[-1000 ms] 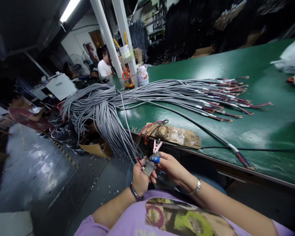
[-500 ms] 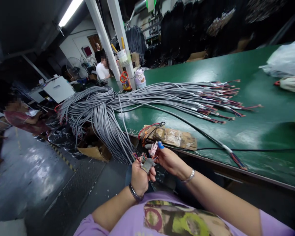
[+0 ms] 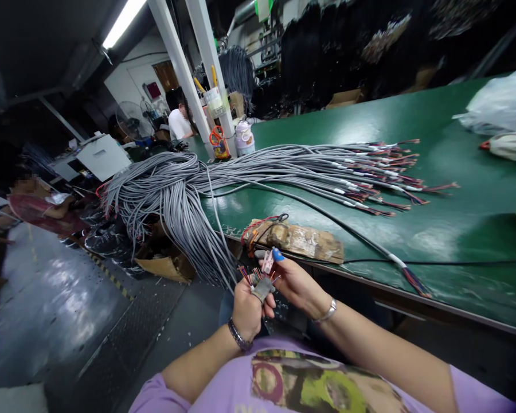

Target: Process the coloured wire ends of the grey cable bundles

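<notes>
Grey flat piece (image 3: 263,288): my left hand (image 3: 246,310) closes on it; my right hand (image 3: 298,285) pinches a pink clip (image 3: 267,263). I should steady both, leaving the coloured wires (image 3: 245,275) unbent.

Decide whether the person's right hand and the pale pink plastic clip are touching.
Touching: the head view shows the right hand holding the clip in its fingers, beside the blue finger covering.

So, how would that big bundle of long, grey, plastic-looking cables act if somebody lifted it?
The bundle of cables would probably flop, since it already sags over the edge of the green table. It's likely heavy, given how many strands lie packed together. The thin coloured wire ends might snag on each other, as they splay out loosely.
</notes>
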The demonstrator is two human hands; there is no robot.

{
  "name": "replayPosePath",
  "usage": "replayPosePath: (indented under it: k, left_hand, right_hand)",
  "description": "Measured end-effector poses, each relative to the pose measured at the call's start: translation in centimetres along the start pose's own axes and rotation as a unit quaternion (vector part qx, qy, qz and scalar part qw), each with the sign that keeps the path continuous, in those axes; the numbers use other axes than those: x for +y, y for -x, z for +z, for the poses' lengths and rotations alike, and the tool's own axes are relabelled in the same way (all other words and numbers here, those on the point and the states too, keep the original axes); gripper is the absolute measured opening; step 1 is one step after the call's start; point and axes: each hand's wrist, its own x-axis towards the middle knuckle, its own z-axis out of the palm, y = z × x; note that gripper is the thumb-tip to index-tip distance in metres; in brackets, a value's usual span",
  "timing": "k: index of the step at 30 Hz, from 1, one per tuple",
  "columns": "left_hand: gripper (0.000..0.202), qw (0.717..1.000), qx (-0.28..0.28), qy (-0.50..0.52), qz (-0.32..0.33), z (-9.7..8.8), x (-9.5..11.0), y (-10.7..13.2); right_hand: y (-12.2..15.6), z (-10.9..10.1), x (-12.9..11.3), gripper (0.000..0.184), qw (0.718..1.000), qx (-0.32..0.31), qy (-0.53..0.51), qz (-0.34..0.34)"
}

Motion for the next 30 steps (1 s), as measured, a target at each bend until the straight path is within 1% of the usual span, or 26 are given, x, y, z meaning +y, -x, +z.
replayPosePath:
  k: [4,8,10,15,20,23,26,28,30]
  left_hand:
    - [0.039,1.000,-0.005,-0.014,0.000,-0.1,0.1,0.1]
    - [0.037,1.000,0.005,0.000,0.003,-0.3,0.4,0.5]
    - [0.037,1.000,0.009,0.005,0.006,-0.5,0.5,0.8]
    - [0.035,0.999,0.028,0.027,0.036,-0.9,0.5,1.0]
    - [0.037,0.998,0.043,0.036,0.030,-0.6,0.7,0.5]
    - [0.039,0.998,0.039,0.030,0.026,-0.4,0.7,0.2]
    - [0.039,0.999,0.037,0.031,0.016,-0.3,0.5,0.0]
    - [0.039,0.999,0.037,0.028,0.007,-0.4,0.4,-0.1]
    - [0.039,0.999,0.037,0.022,0.003,-0.4,0.3,-0.1]
  right_hand:
    - [0.2,-0.4,0.1,0.030,1.000,-0.018,0.014,0.009]
    - [0.4,-0.8,-0.2,0.041,0.998,-0.033,0.012,0.049]
    - [0.4,-0.9,-0.5,0.043,0.997,-0.038,0.017,0.067]
    - [0.1,-0.9,-0.8,0.030,0.998,-0.023,0.039,0.040]
    - [0.0,-1.1,-0.1,0.032,0.999,-0.022,0.021,0.033]
    - [-0.3,-1.1,0.2,0.029,0.999,-0.002,0.001,0.034]
    - [-0.5,-1.0,0.4,0.026,1.000,0.012,-0.007,0.013]
    - [-0.6,-1.0,0.6,0.026,1.000,0.011,-0.003,0.000]
    - [-0.5,-1.1,0.7,0.028,1.000,0.003,0.001,0.003]
